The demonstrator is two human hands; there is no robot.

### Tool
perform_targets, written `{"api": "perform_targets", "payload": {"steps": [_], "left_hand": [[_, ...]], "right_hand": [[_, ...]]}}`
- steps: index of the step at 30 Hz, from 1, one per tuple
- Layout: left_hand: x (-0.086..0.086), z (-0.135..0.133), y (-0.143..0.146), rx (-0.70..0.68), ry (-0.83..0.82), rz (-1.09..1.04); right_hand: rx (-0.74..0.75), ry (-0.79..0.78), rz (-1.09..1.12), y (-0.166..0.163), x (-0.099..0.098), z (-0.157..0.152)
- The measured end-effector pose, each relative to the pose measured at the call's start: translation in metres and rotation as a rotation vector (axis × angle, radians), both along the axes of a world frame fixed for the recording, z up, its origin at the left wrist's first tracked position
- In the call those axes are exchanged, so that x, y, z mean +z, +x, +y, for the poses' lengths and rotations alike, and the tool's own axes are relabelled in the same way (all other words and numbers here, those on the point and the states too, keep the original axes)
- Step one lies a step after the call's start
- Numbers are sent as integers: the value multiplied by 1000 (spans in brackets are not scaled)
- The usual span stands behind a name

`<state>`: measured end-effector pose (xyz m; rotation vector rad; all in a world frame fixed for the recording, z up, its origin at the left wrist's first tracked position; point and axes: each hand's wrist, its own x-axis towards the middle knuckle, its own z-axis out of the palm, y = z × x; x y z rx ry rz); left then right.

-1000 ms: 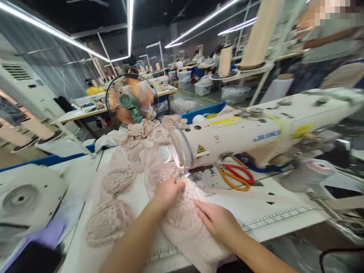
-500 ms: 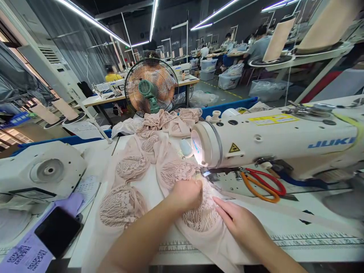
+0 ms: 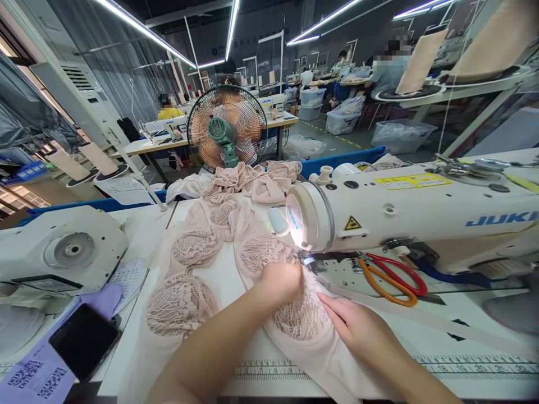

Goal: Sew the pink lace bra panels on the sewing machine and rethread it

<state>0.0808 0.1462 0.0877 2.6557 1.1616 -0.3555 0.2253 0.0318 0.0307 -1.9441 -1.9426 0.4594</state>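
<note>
A beige lace bra (image 3: 300,321) lies spread on the table, its upper edge running under the lit head of a white sewing machine (image 3: 404,205). My left hand (image 3: 281,285) is closed in a fist on the lace between the cups, close to the needle area, which is partly hidden. On the right edge of the same bra, my right hand (image 3: 357,325) pinches the fabric with its fingers together. A pale narrow strip (image 3: 391,306) trails rightward from the machine. Scissors (image 3: 389,280) with orange and red handles lie on the machine bed.
More joined bra pieces (image 3: 181,303) stretch along the left, reaching a heap (image 3: 252,179) at the back. A black phone (image 3: 84,341) rests on purple paper at left. A fan (image 3: 227,129) stands beyond the table. A measuring tape (image 3: 269,370) runs along the front edge.
The view has shifted slightly, so most things sit a little further right. My left hand has curled more tightly on the lace. My right hand stays at the bra's edge.
</note>
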Motion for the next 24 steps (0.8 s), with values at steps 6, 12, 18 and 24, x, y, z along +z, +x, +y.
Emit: {"api": "perform_targets", "payload": {"steps": [6, 12, 18, 24], "left_hand": [[-1, -5, -2, 4, 26, -17], [-9, -13, -9, -52, 203, -85], [-29, -11, -12, -393, 369, -213], [-33, -14, -11, -389, 355, -245]], "right_hand": [[5, 36, 28, 0, 0, 0], [6, 6, 29, -1, -2, 0], [9, -1, -14, 1, -3, 1], [38, -22, -43, 1, -3, 1]]}}
